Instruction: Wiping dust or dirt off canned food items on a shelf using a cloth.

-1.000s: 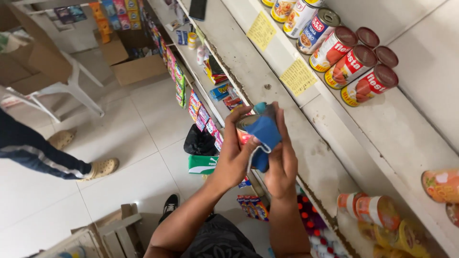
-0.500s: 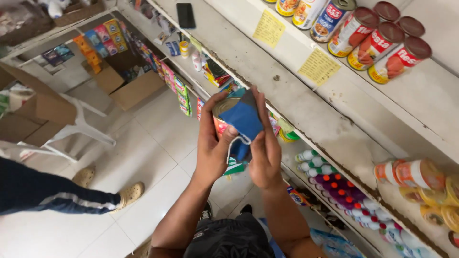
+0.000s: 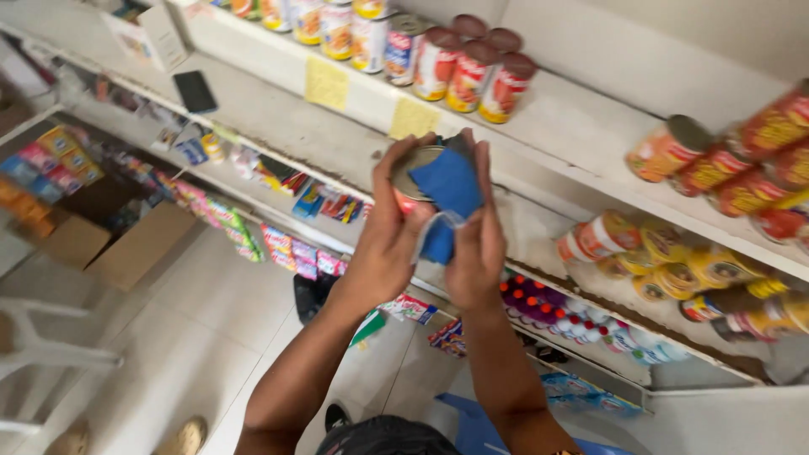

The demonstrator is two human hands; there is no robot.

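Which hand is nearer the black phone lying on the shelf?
Left. The left hand, gripping the can, sits on the side toward the black phone. The right hand, pressing the blue cloth on the can, is farther away.

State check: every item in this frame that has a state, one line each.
Left hand: gripping the can.
Can: held up, lid end showing, lid on.
Blue cloth: pressed against the can by the right hand.
Shelf cans: upright, lidded, grouped.
Phone: flat on shelf, screen dark.
Cardboard box: on the floor, open.
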